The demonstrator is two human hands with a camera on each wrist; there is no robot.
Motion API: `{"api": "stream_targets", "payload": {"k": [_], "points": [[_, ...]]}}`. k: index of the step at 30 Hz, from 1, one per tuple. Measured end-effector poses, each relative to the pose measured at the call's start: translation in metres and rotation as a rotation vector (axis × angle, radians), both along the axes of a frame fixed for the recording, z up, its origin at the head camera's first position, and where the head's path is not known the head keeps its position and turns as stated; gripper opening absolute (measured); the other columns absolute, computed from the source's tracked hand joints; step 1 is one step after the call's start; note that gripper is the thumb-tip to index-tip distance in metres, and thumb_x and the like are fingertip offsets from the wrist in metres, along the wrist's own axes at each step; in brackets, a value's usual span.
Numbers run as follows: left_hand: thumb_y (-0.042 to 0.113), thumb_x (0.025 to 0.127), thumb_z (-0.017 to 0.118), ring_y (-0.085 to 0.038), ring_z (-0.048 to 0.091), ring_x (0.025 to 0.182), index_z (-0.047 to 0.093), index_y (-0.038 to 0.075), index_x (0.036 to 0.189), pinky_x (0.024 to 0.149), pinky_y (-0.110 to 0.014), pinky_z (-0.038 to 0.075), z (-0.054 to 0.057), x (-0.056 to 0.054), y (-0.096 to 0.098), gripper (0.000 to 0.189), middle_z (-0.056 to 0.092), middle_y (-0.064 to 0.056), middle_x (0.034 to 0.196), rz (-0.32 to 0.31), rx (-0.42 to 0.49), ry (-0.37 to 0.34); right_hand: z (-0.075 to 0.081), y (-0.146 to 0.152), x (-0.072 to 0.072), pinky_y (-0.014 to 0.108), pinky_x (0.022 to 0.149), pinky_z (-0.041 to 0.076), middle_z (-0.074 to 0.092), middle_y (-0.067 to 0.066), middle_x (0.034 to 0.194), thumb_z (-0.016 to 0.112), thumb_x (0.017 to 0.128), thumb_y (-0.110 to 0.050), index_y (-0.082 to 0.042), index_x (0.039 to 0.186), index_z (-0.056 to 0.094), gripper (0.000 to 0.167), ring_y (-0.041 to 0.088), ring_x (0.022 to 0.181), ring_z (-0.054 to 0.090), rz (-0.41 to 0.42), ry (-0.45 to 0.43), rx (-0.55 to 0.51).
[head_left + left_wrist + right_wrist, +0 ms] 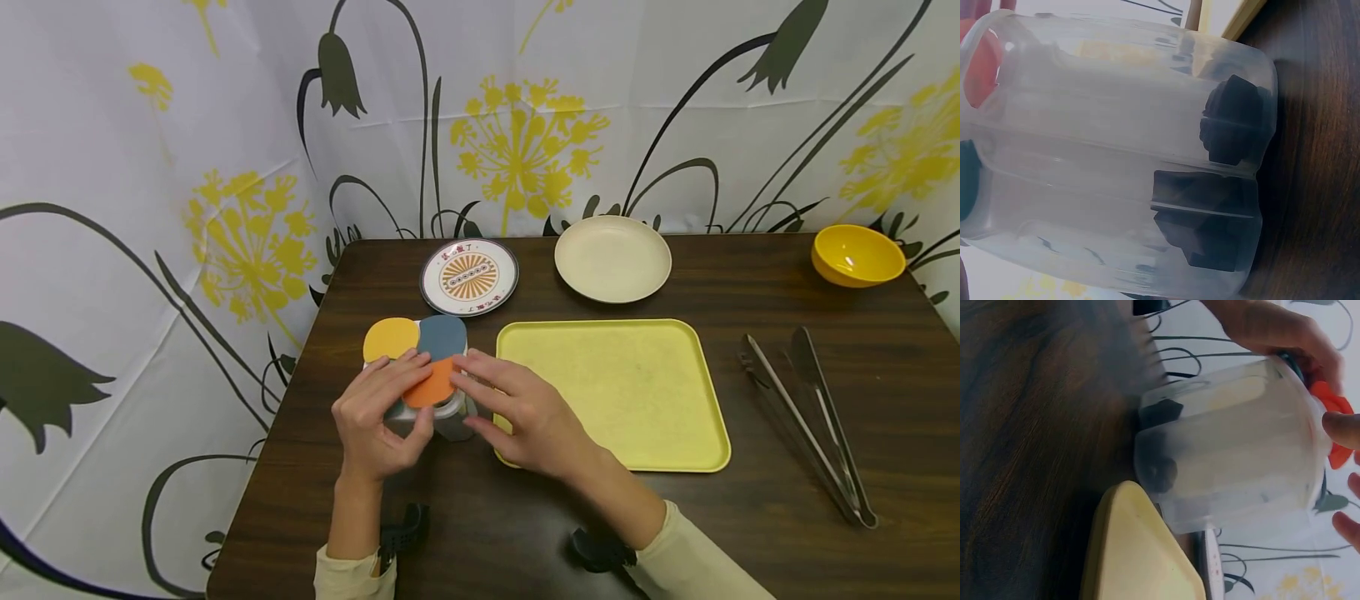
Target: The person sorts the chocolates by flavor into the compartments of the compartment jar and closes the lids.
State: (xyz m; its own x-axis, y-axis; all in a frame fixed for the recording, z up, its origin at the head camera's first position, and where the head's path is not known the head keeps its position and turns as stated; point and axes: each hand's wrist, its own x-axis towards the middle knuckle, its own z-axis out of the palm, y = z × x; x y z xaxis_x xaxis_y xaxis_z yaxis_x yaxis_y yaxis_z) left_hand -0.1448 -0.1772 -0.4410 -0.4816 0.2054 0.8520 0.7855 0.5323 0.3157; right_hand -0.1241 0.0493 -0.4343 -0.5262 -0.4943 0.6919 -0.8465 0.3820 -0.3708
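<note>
A cloudy clear plastic container (1104,106) with several compartments stands on the table, with dark lumps (1200,219) at its bottom. On its top are a yellow lid (392,339), a blue lid (442,337) and an orange lid (431,387); a green edge (967,178) shows in the left wrist view. My left hand (377,421) lies over the container's left side, its extended fingers touching the orange lid. From the right, my right hand (536,417) reaches its spread fingers to that lid's edge. The right wrist view shows the orange lid (1329,397) tilted up.
A yellow tray (607,392) lies just right of the container. Behind stand a patterned plate (469,277) and a cream plate (613,259). Metal tongs (817,425) lie at the right, with a yellow bowl (858,257) at the back corner. A printed curtain (637,100) hangs behind.
</note>
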Motion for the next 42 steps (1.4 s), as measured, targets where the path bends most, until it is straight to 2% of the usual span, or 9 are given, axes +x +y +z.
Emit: {"api": "stream_targets", "payload": {"k": [4,7,11,16,21,27,34,42], "points": [[0.039,0.08,0.061,-0.031,0.07,0.098,0.078,0.006,0.099,0.093,-0.046,0.049,0.0,0.0,0.0,0.042,0.074,-0.009,0.104,-0.012,0.008,-0.001,-0.001,-0.007,-0.004,0.037,0.11,0.035,0.053,0.01,0.142,0.084,0.077,-0.014,-0.005,0.134,0.061,0.062,0.022,0.136,0.043,0.042,0.05,0.03],[0.036,0.08,0.06,-0.031,0.07,0.099,0.078,0.006,0.098,0.094,-0.046,0.049,-0.001,0.001,-0.001,0.039,0.074,-0.009,0.105,-0.012,0.011,-0.013,-0.002,-0.009,-0.006,0.038,0.109,0.036,0.054,0.007,0.142,0.082,0.079,-0.016,-0.009,0.132,0.063,0.057,0.021,0.135,0.044,0.041,0.071,0.077],[0.023,0.085,0.055,-0.029,0.07,0.099,0.078,0.006,0.093,0.096,-0.046,0.048,-0.001,0.001,0.0,0.03,0.074,-0.008,0.104,0.004,0.024,-0.035,-0.003,-0.012,-0.006,0.036,0.108,0.037,0.056,0.003,0.14,0.08,0.081,-0.019,-0.014,0.13,0.066,0.051,0.018,0.133,0.046,0.018,0.086,0.139],[0.012,0.086,0.054,-0.028,0.07,0.098,0.077,0.007,0.086,0.096,-0.046,0.048,0.0,0.001,0.0,0.024,0.074,-0.007,0.101,0.018,0.044,-0.046,-0.003,-0.014,-0.006,0.034,0.108,0.037,0.057,0.003,0.138,0.081,0.08,-0.019,-0.015,0.127,0.068,0.049,0.018,0.133,0.047,-0.014,0.116,0.159],[0.011,0.084,0.054,-0.027,0.07,0.097,0.077,0.007,0.086,0.095,-0.045,0.049,0.0,0.001,0.001,0.023,0.074,-0.007,0.101,0.028,0.039,-0.046,-0.002,-0.018,-0.006,0.032,0.102,0.044,0.062,0.001,0.132,0.083,0.078,-0.017,-0.015,0.121,0.071,0.045,0.017,0.129,0.051,-0.062,0.156,0.146],[0.011,0.082,0.054,-0.027,0.07,0.097,0.077,0.007,0.086,0.095,-0.045,0.049,0.0,0.001,0.001,0.023,0.074,-0.007,0.101,0.029,0.031,-0.037,-0.001,-0.021,-0.007,0.03,0.1,0.045,0.068,-0.001,0.121,0.082,0.079,-0.016,-0.014,0.115,0.075,0.037,0.015,0.123,0.057,-0.083,0.178,0.106],[0.011,0.082,0.053,-0.028,0.071,0.097,0.076,0.006,0.084,0.094,-0.046,0.049,0.0,0.001,0.002,0.024,0.074,-0.007,0.1,0.02,0.028,-0.019,-0.001,-0.021,-0.007,0.029,0.097,0.047,0.069,-0.002,0.119,0.081,0.08,-0.015,-0.015,0.116,0.075,0.036,0.014,0.121,0.058,-0.094,0.195,0.13],[0.009,0.081,0.052,-0.029,0.071,0.095,0.076,0.005,0.08,0.092,-0.048,0.05,0.002,0.002,0.003,0.024,0.075,-0.009,0.097,-0.002,0.048,0.004,0.0,-0.02,-0.006,0.028,0.088,0.052,0.07,-0.004,0.118,0.08,0.079,-0.009,-0.016,0.116,0.075,0.039,0.014,0.121,0.058,-0.11,0.238,0.162]]}}
